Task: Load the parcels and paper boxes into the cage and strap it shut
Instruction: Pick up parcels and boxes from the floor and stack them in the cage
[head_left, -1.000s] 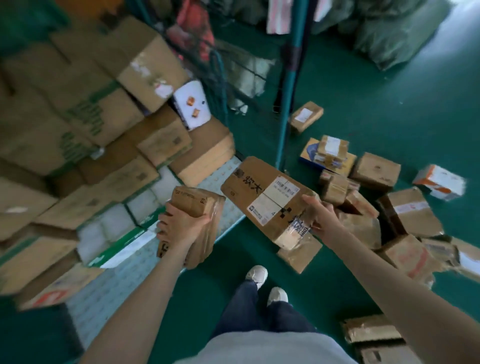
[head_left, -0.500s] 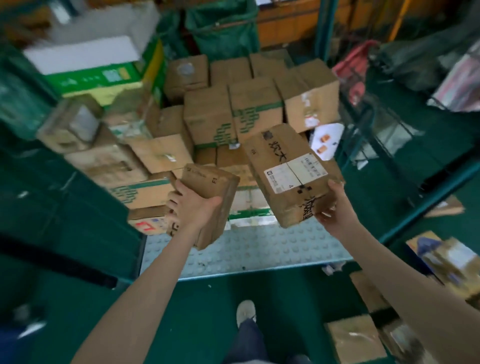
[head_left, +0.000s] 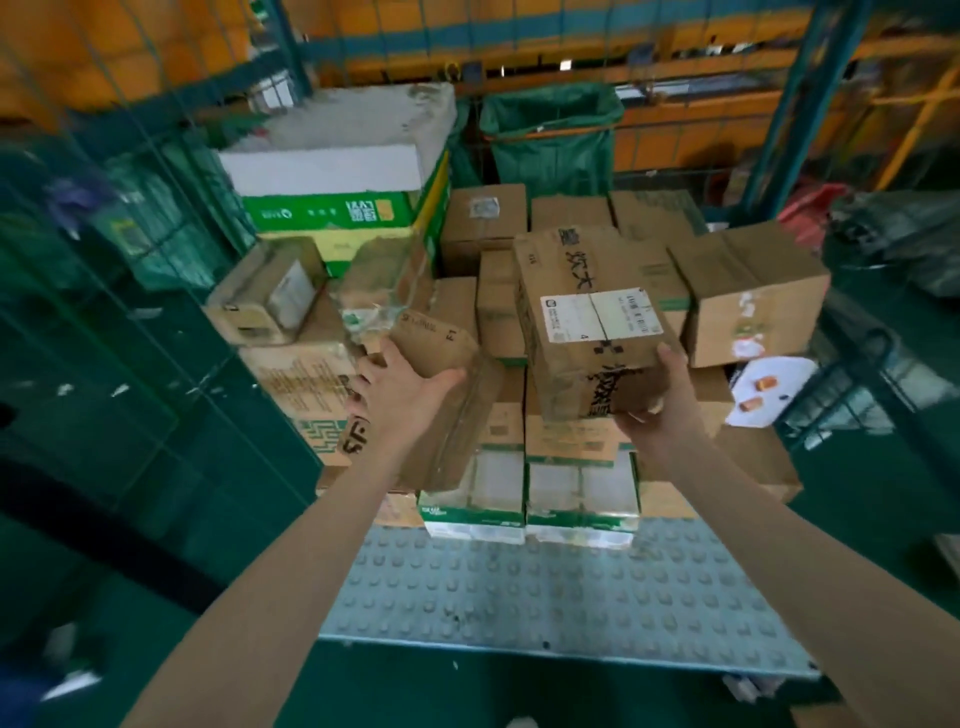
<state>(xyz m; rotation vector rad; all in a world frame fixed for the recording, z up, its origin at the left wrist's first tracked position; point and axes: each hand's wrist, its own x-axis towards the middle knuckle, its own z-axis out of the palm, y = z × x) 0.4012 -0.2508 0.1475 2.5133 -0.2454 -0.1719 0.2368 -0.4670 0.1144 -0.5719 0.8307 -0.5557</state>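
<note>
Gripping flat carton (head_left: 441, 384) in left hand (head_left: 400, 395), labelled box (head_left: 592, 332) in right hand (head_left: 652, 400); cage (head_left: 519, 597) part-loaded, your strapping not yet begun.

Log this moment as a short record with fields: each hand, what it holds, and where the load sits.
left hand: grips slim box, thumb on its face
right hand: holds labelled box from below
height: both held boxes are in the air, over the stacked boxes
stack: on the far part of the cage floor
set down: neither box yet
</note>
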